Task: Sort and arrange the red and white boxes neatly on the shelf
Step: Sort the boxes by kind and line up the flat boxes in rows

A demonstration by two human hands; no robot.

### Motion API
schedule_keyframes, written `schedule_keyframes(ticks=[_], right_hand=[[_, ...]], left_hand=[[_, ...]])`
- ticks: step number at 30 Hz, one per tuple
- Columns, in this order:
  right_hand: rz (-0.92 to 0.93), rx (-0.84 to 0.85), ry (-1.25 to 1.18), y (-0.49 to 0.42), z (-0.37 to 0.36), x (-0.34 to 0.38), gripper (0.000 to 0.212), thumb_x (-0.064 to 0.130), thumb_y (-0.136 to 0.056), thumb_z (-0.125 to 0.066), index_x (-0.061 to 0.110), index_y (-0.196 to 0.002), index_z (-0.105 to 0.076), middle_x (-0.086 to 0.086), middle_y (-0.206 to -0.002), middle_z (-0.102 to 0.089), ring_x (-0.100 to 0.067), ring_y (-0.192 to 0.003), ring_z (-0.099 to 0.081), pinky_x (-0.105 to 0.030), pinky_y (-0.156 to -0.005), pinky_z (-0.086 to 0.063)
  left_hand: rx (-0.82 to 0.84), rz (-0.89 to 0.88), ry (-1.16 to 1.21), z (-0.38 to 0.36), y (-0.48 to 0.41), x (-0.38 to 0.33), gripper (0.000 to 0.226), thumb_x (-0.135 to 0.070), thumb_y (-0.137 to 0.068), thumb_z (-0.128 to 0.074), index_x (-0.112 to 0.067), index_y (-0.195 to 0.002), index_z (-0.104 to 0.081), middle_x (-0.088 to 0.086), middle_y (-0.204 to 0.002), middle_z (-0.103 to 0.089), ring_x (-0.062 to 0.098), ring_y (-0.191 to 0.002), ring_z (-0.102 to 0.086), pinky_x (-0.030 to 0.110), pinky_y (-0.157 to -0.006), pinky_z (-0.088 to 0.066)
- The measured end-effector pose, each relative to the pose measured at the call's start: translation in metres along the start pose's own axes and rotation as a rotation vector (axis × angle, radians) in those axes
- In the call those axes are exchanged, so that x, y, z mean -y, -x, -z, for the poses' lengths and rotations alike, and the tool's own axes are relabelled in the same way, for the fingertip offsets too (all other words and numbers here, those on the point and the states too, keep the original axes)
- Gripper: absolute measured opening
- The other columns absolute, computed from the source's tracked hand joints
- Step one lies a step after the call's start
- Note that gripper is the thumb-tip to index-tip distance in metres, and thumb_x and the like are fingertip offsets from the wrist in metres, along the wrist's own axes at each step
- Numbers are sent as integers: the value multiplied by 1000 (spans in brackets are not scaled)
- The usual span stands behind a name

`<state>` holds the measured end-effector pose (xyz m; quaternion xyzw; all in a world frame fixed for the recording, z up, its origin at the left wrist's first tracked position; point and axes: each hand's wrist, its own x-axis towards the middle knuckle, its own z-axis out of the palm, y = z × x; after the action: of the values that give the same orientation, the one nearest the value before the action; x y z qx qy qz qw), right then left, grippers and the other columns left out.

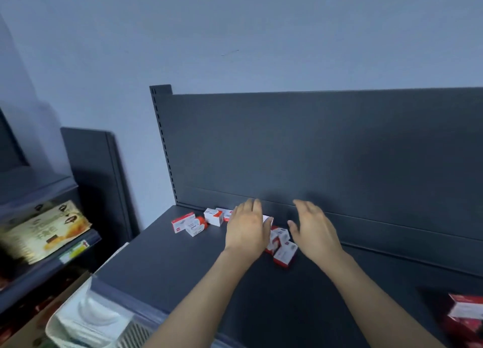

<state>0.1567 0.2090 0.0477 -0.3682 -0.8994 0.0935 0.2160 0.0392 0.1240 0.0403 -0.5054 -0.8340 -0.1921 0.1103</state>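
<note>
Several small red and white boxes lie loose on the dark grey shelf (162,269). One cluster (194,223) sits near the back left corner. Another cluster (283,245) lies between my two hands, some boxes tipped at angles. My left hand (247,228) hovers flat over the left side of that cluster, fingers straight, hiding part of it. My right hand (313,230) is just to the right of the cluster, fingers straight and relaxed, holding nothing. Whether either hand touches a box cannot be told.
The shelf's upright back panel (339,151) rises behind the boxes. More red and white boxes (465,313) sit at the right edge. A neighbouring shelf unit with packaged goods (44,230) stands to the left. A white basket (86,319) lies below the shelf's front left.
</note>
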Motion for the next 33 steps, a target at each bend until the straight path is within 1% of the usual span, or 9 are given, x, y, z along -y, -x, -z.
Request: schedule_keyframes(ticks=[4, 6, 8, 13, 17, 21, 25, 28, 33], right_hand=[[0, 61, 4, -35, -43, 50, 40, 24, -95, -46, 12, -133, -39, -4, -132, -48, -21, -124, -44, -30, -95, -41], [5, 81, 11, -51, -65, 73, 37, 24, -95, -46, 11, -129, -41, -5, -128, -50, -22, -120, -46, -30, -92, -42], [13, 113, 25, -65, -86, 94, 37, 23, -95, -47, 10, -128, -42, -6, -127, -50, -23, -120, -46, -32, -93, -42], [20, 199, 68, -91, -136, 128, 27, 15, -93, -44, 9, -119, -46, -8, -124, -52, -25, -116, -50, -34, -91, -43], [32, 242, 79, -107, -163, 140, 32, 7, -90, -44, 6, -123, -44, -10, -128, -49, -26, -121, -45, -34, -94, -40], [51, 256, 81, -120, -179, 144, 36, 5, -92, -41, 4, -128, -41, -11, -133, -46, -26, -124, -42, -31, -99, -34], [57, 265, 84, -127, -190, 146, 31, 6, -94, -39, 5, -125, -43, -12, -133, -46, -25, -125, -42, -30, -100, -33], [35, 274, 88, -130, -193, 149, 26, 8, -94, -39, 5, -119, -47, -12, -129, -48, -25, -121, -44, -32, -95, -37], [-5, 246, 44, -126, -194, 145, 25, 13, -93, -44, 5, -116, -50, -12, -126, -50, -27, -118, -48, -33, -90, -41]], left_hand=[[39, 39, 1, -2, -17, 77, 44, -33, -97, -38, -7, -133, -38, 8, -137, -45, 24, -126, -41, 29, -105, -30], [71, 75, 4, -7, -25, 113, 38, -32, -97, -38, -8, -126, -43, 7, -129, -50, 23, -120, -45, 28, -100, -33], [118, 103, 3, -13, -30, 143, 31, -31, -97, -38, -9, -118, -46, 6, -123, -53, 22, -115, -47, 27, -95, -35], [205, 76, 20, -43, -35, 193, 27, -25, -97, -38, -12, -119, -46, 2, -126, -51, 17, -120, -45, 23, -95, -34], [246, 31, 34, -67, -37, 205, 31, -27, -95, -39, -16, -124, -45, -1, -128, -49, 15, -121, -44, 24, -100, -32], [212, -15, 6, -80, -42, 205, 34, -26, -92, -40, -16, -125, -45, -1, -127, -46, 16, -122, -40, 24, -104, -27], [200, -8, -11, -81, -50, 205, 32, -23, -91, -40, -16, -121, -47, 0, -125, -49, 17, -119, -41, 24, -99, -29], [203, 4, -3, -78, -51, 205, 31, -21, -91, -42, -16, -121, -50, 1, -123, -52, 18, -117, -43, 24, -97, -30], [243, 142, 40, -76, -47, 206, 28, -26, -90, -49, -15, -116, -51, 4, -120, -52, 19, -111, -50, 26, -86, -38]])
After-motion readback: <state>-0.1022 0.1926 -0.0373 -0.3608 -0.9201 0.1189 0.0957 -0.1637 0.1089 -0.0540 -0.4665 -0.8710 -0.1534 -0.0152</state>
